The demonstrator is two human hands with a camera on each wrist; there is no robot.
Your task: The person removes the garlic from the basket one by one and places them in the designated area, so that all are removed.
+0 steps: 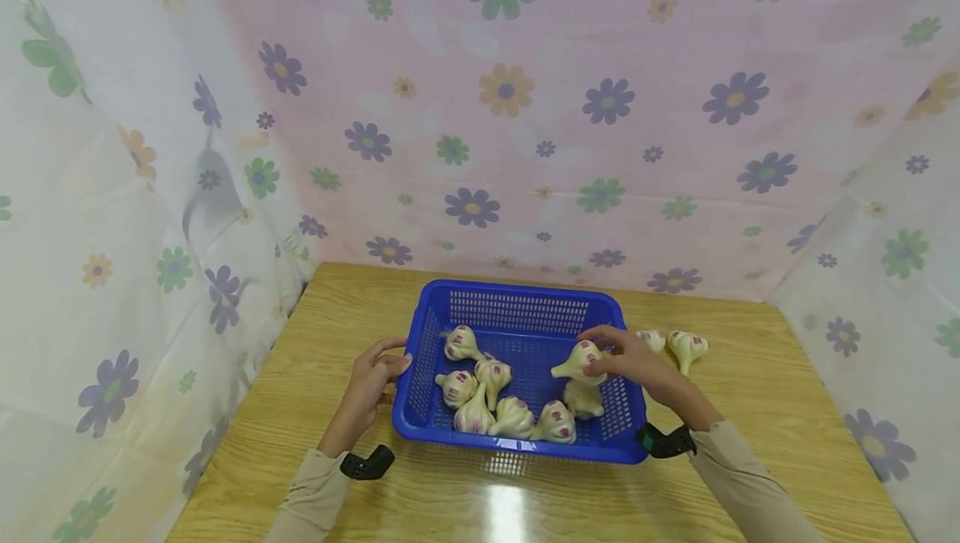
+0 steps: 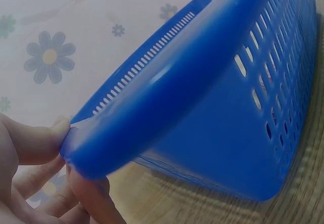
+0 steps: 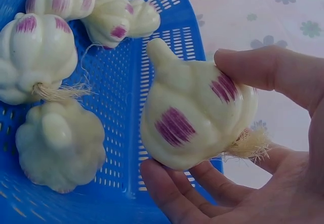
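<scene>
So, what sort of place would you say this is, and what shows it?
Probably a staged indoor workspace: floral-print sheets rise on three sides of a wood-grain table, where a blue plastic basket holds seemingly artificial garlic bulbs.

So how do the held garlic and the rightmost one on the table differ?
The held garlic is gripped by the right hand over the basket; the rightmost garlic lies on the table. The held garlic's stem points to the person's left; the rightmost garlic's points toward the person. Both are pale with purple patches.
</scene>
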